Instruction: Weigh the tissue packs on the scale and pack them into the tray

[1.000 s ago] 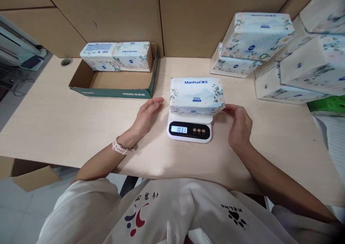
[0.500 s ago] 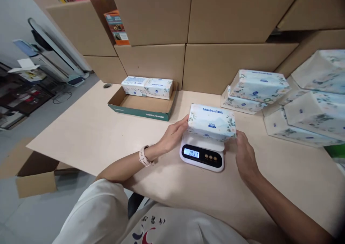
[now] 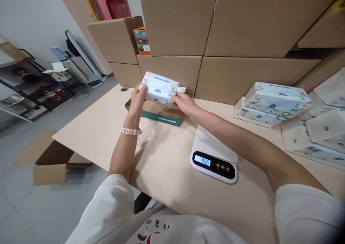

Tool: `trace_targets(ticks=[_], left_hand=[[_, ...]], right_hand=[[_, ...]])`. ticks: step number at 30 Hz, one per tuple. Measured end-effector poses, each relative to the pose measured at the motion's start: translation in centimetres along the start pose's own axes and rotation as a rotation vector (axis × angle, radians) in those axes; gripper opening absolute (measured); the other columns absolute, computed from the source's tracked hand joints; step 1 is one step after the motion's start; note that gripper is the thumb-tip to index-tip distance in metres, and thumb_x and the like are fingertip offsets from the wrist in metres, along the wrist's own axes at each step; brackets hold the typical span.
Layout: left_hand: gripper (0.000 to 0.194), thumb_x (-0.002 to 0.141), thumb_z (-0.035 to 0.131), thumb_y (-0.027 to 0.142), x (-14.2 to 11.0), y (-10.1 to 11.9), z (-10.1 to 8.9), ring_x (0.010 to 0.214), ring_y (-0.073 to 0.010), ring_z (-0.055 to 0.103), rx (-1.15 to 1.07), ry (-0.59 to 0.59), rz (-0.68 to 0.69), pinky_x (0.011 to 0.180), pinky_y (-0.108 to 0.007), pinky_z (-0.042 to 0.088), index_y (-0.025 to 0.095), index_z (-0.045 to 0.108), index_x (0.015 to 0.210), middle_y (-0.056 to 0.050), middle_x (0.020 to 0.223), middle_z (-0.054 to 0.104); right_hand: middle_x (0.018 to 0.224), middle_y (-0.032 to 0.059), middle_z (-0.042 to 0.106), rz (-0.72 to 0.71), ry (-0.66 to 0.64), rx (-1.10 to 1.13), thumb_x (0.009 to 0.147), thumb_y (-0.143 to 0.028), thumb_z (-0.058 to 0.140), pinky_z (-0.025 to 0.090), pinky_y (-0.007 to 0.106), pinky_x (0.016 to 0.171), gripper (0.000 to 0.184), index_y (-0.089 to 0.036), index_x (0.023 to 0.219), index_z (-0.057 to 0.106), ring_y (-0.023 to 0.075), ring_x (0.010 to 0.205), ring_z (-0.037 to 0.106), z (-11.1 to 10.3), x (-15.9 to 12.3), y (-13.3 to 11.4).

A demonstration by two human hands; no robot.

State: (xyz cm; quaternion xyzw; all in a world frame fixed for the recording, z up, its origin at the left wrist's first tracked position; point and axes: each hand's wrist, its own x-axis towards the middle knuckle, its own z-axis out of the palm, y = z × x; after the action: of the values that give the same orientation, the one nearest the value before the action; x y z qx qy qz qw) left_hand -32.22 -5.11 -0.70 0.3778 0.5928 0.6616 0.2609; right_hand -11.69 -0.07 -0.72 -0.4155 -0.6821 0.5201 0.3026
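Note:
Between my two hands a tissue pack (image 3: pixel 159 87) with a floral print is held in the air, slightly tilted. My left hand (image 3: pixel 138 99) grips its left end and my right hand (image 3: pixel 185 103) its right end. Below the pack lies a shallow green-sided cardboard tray (image 3: pixel 161 118), partly covered by it; a bit of another pack (image 3: pixel 181 89) shows behind. The white digital scale (image 3: pixel 215 145) stands on the table under my right forearm, its plate bare and its display lit with what looks like 95.6.
Stacked tissue packs (image 3: pixel 277 98) stand at the right, with more packs (image 3: pixel 315 139) beside them. Large cardboard boxes (image 3: pixel 175 24) form a wall along the back of the table (image 3: pixel 88 129). An open carton (image 3: pixel 50 174) lies on the floor at the left.
The tissue pack has left the scale, carried in both hands to the left and over the tray. The scale reading has changed from about 103.1. The view has shifted left.

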Motion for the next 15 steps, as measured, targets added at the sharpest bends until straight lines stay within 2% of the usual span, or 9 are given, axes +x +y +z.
trace_targets(ticks=[3,5,7,9,12,15], left_hand=[[0.024,0.092,0.060,0.031,2.9,-2.7,-2.3,0.108,-0.0253,0.071,0.182,0.124,-0.093,0.091,-0.034,0.060,0.017,0.073,0.107,-0.009,0.105,0.079],[0.021,0.090,0.060,0.030,3.6,-4.0,-3.3,0.110,-0.0285,0.071,0.265,0.163,-0.091,0.095,-0.039,0.059,0.017,0.072,0.102,-0.011,0.101,0.079],[0.022,0.087,0.063,0.027,3.7,-4.9,-3.8,0.120,-0.0329,0.070,0.326,0.196,-0.064,0.105,-0.045,0.056,0.017,0.072,0.104,-0.013,0.110,0.080],[0.033,0.085,0.065,0.021,3.6,-5.4,-3.9,0.137,-0.0355,0.064,0.397,0.218,-0.015,0.121,-0.050,0.046,0.017,0.071,0.116,-0.016,0.131,0.078],[0.055,0.082,0.064,0.011,3.3,-5.6,-3.6,0.162,-0.0342,0.044,0.484,0.211,0.075,0.138,-0.049,0.024,0.014,0.066,0.137,-0.019,0.163,0.061],[0.059,0.083,0.064,0.009,3.3,-5.5,-3.1,0.168,-0.0336,0.036,0.568,0.200,0.132,0.142,-0.046,0.017,0.010,0.064,0.142,-0.022,0.170,0.053]], right_hand=[[0.110,0.0098,0.080,0.182,-0.074,0.032,0.102,-0.035,0.059,0.063,0.031,0.088,0.020,-0.019,0.099,0.070,0.0198,0.095,0.073,3.9,3.2,-0.6],[0.103,0.0108,0.080,0.229,-0.078,0.014,0.100,-0.032,0.061,0.062,0.030,0.078,0.017,-0.018,0.101,0.070,0.0189,0.085,0.072,5.9,4.3,-0.3],[0.098,0.0110,0.080,0.251,-0.084,-0.008,0.098,-0.031,0.065,0.061,0.032,0.075,0.017,-0.017,0.105,0.071,0.0206,0.082,0.071,7.4,5.1,0.4],[0.097,0.0105,0.080,0.240,-0.095,-0.020,0.095,-0.032,0.067,0.062,0.034,0.078,0.019,-0.018,0.106,0.073,0.0231,0.085,0.073,8.4,5.8,1.0],[0.109,0.0089,0.082,0.174,-0.129,0.001,0.097,-0.034,0.066,0.064,0.034,0.090,0.022,-0.020,0.110,0.075,0.0240,0.100,0.077,9.3,6.6,1.1],[0.133,0.0055,0.080,0.116,-0.153,0.034,0.099,-0.039,0.066,0.059,0.033,0.110,0.029,-0.024,0.122,0.075,0.0229,0.124,0.074,8.6,6.1,0.6]])
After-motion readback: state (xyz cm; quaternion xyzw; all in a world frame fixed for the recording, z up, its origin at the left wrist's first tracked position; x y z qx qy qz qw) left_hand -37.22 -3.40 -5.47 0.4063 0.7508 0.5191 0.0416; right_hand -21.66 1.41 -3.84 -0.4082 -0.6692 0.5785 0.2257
